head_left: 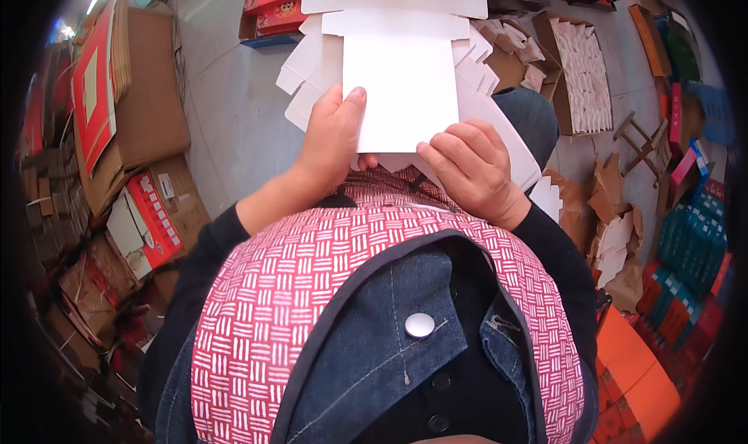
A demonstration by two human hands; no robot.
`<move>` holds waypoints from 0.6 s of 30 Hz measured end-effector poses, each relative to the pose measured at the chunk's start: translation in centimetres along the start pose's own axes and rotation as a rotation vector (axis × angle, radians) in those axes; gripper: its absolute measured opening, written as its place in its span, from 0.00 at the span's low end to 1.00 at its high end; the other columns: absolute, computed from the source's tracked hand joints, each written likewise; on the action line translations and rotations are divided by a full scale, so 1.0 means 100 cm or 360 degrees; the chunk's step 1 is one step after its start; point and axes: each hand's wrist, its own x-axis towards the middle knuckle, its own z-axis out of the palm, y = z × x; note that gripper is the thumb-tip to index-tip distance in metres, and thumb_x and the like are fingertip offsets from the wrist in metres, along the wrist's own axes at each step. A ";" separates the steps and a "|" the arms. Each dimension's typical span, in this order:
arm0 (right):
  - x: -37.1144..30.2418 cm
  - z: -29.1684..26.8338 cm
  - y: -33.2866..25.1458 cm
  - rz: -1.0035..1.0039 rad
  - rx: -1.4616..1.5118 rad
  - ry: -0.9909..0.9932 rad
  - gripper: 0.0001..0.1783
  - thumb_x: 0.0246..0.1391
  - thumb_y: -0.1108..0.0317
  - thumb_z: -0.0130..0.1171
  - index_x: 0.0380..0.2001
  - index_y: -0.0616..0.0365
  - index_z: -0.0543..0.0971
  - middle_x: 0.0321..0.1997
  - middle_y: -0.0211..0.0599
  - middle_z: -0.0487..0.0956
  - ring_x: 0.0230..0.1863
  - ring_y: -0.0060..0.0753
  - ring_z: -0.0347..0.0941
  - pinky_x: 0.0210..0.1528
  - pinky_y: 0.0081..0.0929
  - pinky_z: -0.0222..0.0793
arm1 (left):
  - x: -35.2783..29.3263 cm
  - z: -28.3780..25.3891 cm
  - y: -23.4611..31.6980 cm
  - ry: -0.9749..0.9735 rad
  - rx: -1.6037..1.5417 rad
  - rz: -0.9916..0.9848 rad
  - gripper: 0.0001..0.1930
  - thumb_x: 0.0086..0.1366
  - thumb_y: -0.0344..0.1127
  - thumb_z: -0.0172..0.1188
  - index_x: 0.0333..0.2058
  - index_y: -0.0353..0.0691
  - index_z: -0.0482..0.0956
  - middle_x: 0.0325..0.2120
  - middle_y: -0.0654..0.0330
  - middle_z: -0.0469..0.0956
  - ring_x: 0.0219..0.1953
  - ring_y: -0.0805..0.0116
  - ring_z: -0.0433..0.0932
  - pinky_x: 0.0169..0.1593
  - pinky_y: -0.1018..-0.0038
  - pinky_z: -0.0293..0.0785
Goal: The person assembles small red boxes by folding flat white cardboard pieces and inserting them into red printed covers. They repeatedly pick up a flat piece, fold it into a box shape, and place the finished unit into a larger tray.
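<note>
A white cardboard box blank (401, 93) lies in front of me, its flaps spreading out at the far end. My left hand (333, 132) grips its left edge, with the thumb on top and the other fingers mostly hidden underneath. At the near right corner my right hand (471, 163) is closed on the same blank, its fingers curled and the fingertips at the edge. More white box blanks (499, 128) sit fanned out beneath it, over my lap. I wear a red and white patterned apron (265, 311).
Red boxes (273, 15) stand beyond to the left, with stacked brown cardboard (152, 109) nearer. On the far right an open carton (580, 74) holds rows of small white packets, near a wooden stool (643, 144). Orange boxes (635, 366) and torn brown paper (608, 191) lie to the right.
</note>
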 end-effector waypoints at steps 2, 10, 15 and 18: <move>0.006 0.001 0.006 -0.0111 0.0018 0.0056 0.13 0.38 0.71 0.60 0.31 0.65 0.78 0.32 0.37 0.75 0.35 0.33 0.74 0.37 0.27 0.73 | 0.000 -0.008 0.004 -0.0118 -0.0055 -0.0078 0.15 0.71 0.40 0.40 0.42 0.32 0.66 0.23 0.57 0.75 0.14 0.72 0.71 0.13 0.79 0.66; 0.013 0.006 0.011 -0.0095 0.0009 -0.0030 0.12 0.40 0.72 0.57 0.31 0.66 0.76 0.32 0.41 0.74 0.36 0.37 0.74 0.39 0.30 0.73 | -0.004 -0.032 -0.004 0.0090 0.1934 0.2230 0.17 0.54 0.35 0.63 0.40 0.32 0.74 0.32 0.56 0.75 0.35 0.60 0.76 0.39 0.69 0.75; 0.016 0.009 0.012 -0.0139 -0.0033 -0.0032 0.10 0.40 0.72 0.56 0.28 0.64 0.74 0.29 0.39 0.72 0.34 0.37 0.72 0.37 0.28 0.70 | 0.000 -0.030 -0.005 -0.0113 0.1929 0.2331 0.11 0.45 0.24 0.62 0.31 0.32 0.78 0.28 0.56 0.75 0.32 0.60 0.76 0.36 0.69 0.75; 0.016 0.009 0.012 -0.0128 -0.0076 -0.0122 0.09 0.39 0.71 0.55 0.27 0.64 0.74 0.28 0.37 0.71 0.33 0.36 0.71 0.35 0.27 0.68 | -0.001 -0.032 -0.008 -0.0153 0.1949 0.2277 0.10 0.46 0.23 0.61 0.30 0.32 0.78 0.27 0.57 0.75 0.31 0.61 0.76 0.35 0.69 0.75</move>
